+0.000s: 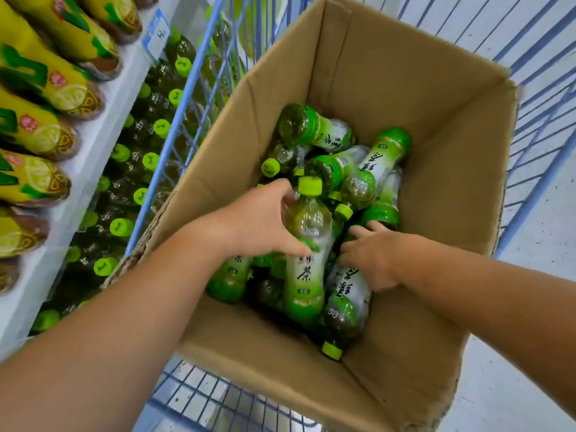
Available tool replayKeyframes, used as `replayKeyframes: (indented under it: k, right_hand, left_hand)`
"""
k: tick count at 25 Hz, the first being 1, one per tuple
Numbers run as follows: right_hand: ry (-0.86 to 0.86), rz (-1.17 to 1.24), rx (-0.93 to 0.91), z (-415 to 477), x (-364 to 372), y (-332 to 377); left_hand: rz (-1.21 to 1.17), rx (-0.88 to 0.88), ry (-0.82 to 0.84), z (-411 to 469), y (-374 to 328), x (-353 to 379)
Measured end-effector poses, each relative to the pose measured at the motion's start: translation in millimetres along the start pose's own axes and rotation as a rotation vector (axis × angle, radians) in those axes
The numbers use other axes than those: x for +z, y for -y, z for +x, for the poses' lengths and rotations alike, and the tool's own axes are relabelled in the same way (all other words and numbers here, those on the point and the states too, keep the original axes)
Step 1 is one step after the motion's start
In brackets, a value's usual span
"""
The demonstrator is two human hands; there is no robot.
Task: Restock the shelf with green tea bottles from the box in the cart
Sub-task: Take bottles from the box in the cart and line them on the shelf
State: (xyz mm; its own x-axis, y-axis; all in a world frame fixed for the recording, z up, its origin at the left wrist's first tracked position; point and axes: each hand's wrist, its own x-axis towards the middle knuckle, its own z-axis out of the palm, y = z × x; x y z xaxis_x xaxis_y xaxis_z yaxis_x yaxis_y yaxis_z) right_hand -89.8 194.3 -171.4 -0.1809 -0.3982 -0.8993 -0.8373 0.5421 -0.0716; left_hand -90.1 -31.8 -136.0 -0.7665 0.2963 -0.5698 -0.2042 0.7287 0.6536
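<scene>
An open cardboard box [405, 126] in the blue wire cart [199, 73] holds several green tea bottles lying in a jumble. My left hand [265, 219] grips the upper body of one green tea bottle [307, 260], its lime cap pointing away from me. My right hand [371, 257] reaches in beside it, and its fingers curl round another green tea bottle [349, 300] that lies cap toward me. On the lower shelf [103, 135] at the left stand rows of green tea bottles [149, 160] with lime caps.
The shelf level above carries yellow lemon-tea bottles [40, 88], with a blue price tag [157, 35] on the shelf edge. The cart's blue wire wall stands between the box and the shelf. Pale floor [530, 353] shows to the right.
</scene>
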Motion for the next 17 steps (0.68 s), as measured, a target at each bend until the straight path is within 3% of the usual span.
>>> replayKeyframes:
  k: [3,7,11,14,17]
  right_hand:
    - [0.074,-0.065,-0.059,3,-6,5]
    - [0.098,-0.081,-0.051,1,-18,8]
    - [-0.016,-0.125,-0.019,-31,-22,-2]
    - [-0.195,0.135,-0.005,-74,-33,-31]
    - [-0.405,0.608,0.041,-109,-42,-53]
  left_hand:
    - [-0.094,-0.059,-0.073,10,6,-12]
    - [-0.232,-0.117,-0.049,31,13,-5]
    - [-0.238,-0.132,-0.082,37,18,-3]
    - [-0.317,-0.119,-0.202,32,15,-4]
    - [-0.447,-0.067,-0.317,26,4,-5]
